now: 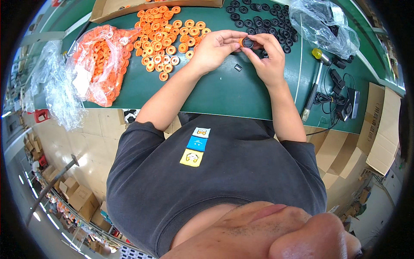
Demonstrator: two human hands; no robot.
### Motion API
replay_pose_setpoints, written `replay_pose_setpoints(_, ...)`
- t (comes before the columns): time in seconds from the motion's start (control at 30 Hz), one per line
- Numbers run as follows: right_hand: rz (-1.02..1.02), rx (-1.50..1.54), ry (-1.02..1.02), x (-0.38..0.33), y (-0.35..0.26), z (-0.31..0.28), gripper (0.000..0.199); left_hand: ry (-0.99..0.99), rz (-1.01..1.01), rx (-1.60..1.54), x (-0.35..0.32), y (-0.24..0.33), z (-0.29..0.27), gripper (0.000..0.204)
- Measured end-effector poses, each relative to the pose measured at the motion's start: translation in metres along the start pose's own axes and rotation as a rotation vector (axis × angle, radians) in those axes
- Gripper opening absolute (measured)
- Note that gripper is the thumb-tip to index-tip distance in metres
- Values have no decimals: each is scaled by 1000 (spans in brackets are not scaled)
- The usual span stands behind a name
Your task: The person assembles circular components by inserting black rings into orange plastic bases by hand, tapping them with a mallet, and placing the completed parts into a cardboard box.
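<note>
My left hand and my right hand meet above the green table. Between their fingertips they pinch a small black ring with an orange ring against it. Left of the hands lies a spread of several loose orange rings. Several black rings lie scattered behind and to the right of the hands. A small dark square part rests on the table just below the hands.
A clear bag full of orange rings sits at the table's left end. A cardboard box stands at the back left. A clear plastic bag lies at back right, with a yellow-headed mallet and black cables near the right edge.
</note>
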State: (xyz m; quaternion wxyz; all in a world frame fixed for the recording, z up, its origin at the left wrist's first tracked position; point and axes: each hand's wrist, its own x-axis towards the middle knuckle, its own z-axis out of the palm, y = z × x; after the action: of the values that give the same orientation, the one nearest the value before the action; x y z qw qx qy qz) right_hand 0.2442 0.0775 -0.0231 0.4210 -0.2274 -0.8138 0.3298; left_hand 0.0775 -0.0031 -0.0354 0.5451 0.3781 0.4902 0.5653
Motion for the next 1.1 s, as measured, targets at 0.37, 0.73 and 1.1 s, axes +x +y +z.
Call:
replay_pose_setpoints(0.37, 24, 16, 13, -1, 1, 0, 31, 14, 9, 33, -2, 4, 2, 33)
replay_pose_setpoints(0.73, 27, 22, 5, -1, 2, 1, 32, 5, 18, 25, 0, -1, 1, 32)
replay_pose_setpoints(1.1, 53, 15, -17, -3, 0, 3, 32, 12, -45, -9, -1, 5, 1, 31)
